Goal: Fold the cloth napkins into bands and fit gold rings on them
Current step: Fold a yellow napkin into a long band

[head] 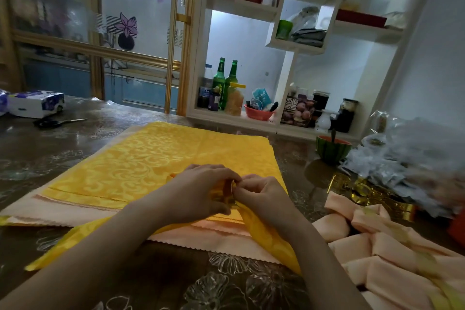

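Two hands meet over the middle of the counter (151,284), both closed on the work. The left hand (201,191) has its fingers curled round the gathered middle of a yellow napkin band (75,246) and grips it. The right hand (261,196) pinches a gold ring (230,192) between thumb and fingertips, hard against the left fingers. Only an arc of the ring shows between the two hands; how far the cloth passes through it cannot be told.

The band runs in a V. One end trails to the near left of the counter, and the other passes under the right wrist to the near right.

Beneath the hands lies a flat stack. A yellow damask napkin (156,158) is on top, and a peach napkin (75,214) with a pinked edge shows below it.

At the right, folded peach napkins (377,246) lie in a heap. Just beyond them lies a pile of loose gold rings (357,189), with crumpled plastic bags (415,158) behind.

A green melon-patterned bowl (332,150) stands near the far right edge. Scissors (57,122) and a tissue pack (35,104) lie at the far left, well apart from the hands. A white shelf unit (286,63) behind the counter holds green bottles (221,83) and jars.
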Demonstrator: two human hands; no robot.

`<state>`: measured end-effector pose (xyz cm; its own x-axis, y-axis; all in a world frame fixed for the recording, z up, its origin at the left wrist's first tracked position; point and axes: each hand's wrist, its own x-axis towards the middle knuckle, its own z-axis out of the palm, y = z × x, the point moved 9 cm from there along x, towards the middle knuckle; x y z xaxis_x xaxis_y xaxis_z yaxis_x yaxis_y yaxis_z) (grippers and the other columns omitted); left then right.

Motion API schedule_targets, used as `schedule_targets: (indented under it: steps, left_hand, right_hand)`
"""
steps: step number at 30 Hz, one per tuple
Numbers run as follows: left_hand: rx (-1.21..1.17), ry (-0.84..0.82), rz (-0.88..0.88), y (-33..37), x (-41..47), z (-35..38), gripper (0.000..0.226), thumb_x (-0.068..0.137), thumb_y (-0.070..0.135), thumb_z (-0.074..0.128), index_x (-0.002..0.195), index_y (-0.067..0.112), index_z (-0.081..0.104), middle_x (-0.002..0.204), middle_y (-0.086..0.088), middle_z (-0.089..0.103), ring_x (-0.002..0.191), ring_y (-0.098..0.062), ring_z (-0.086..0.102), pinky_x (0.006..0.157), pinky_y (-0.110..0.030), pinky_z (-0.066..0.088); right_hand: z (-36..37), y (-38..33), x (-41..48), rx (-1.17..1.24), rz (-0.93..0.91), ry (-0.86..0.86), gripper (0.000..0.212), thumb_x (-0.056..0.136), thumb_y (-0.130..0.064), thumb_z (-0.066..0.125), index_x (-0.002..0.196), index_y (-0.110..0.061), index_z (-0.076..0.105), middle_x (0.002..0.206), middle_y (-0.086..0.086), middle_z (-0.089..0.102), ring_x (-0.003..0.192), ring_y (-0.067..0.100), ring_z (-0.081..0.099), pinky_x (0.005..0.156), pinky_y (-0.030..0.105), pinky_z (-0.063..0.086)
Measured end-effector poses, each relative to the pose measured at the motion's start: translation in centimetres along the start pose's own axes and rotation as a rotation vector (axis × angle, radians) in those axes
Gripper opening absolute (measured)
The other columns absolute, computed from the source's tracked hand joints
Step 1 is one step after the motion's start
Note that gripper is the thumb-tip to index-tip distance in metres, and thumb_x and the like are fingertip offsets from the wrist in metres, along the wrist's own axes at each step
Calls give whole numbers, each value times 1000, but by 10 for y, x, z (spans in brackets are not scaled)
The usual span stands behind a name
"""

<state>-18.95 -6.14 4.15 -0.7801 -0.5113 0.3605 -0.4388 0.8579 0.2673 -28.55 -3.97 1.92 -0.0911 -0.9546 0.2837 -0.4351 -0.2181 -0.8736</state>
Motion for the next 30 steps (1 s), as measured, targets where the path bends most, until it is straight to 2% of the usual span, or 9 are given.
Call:
schedule_targets:
  steps: [5,10,13,17,21,24,26,28,30]
  left_hand:
    - [116,-12,-32,-7,-3,-3,57,83,38,67,133,35,41,129,16,46,118,-6,41,101,-23,26]
    - [70,-11,-88,-17,-3,-12,56,83,35,68,132,33,42,126,13,46,112,-9,46,95,-22,34]
    - [60,2,-128,-27,-5,-19,57,82,34,68,133,33,41,125,12,47,109,-10,48,94,-25,40]
    - [156,53,-84,-21,-7,-19,58,85,35,64,137,33,37,129,12,43,112,-8,44,95,-22,39]
    - [196,163,-32,-12,-7,-24,69,84,40,65,142,36,28,134,13,39,119,-7,40,99,-21,32]
    - [-94,333,-209,-30,-11,-40,85,72,42,75,143,30,28,131,7,44,114,-10,47,94,-26,43]
    - [-402,412,-371,-48,-16,-43,86,66,42,77,138,21,36,120,3,53,103,-11,54,81,-25,50]
    - [-789,358,-484,-56,-16,-33,80,59,46,73,128,15,45,108,1,60,93,-11,60,68,-21,51]
    - [-1081,263,-551,-55,-15,-19,73,57,48,68,119,13,52,101,-3,64,88,-13,63,66,-22,50]
  right_hand:
    - [-11,-4,-1,-208,-36,77,10,85,-19,66,87,-14,75,103,-9,59,95,-1,55,73,11,46]
    - [-19,-16,0,-317,-81,134,22,87,-22,64,102,-8,72,102,-3,63,84,1,58,67,7,44]
    - [-35,-16,-3,-283,-47,211,20,88,-25,63,103,-15,70,98,-6,65,82,0,59,64,5,43]
    - [-22,7,-8,-48,196,117,15,87,-43,58,98,-33,55,98,-6,64,84,4,62,62,11,49]
    - [-2,20,-9,124,334,75,41,75,-51,64,98,-17,62,92,14,70,78,21,66,67,33,52]
    - [-8,20,-8,342,347,169,31,79,-35,66,96,-9,65,82,16,70,71,23,64,62,32,50]
    - [-11,21,-7,494,343,203,29,80,-31,66,96,-7,66,77,11,69,69,21,63,63,32,50]
    - [-9,19,-7,587,339,204,26,83,-28,64,96,-7,67,74,9,69,69,19,63,66,33,50]
    - [-2,20,-7,659,363,192,26,84,-29,63,95,-6,68,72,8,68,66,18,61,66,33,49]
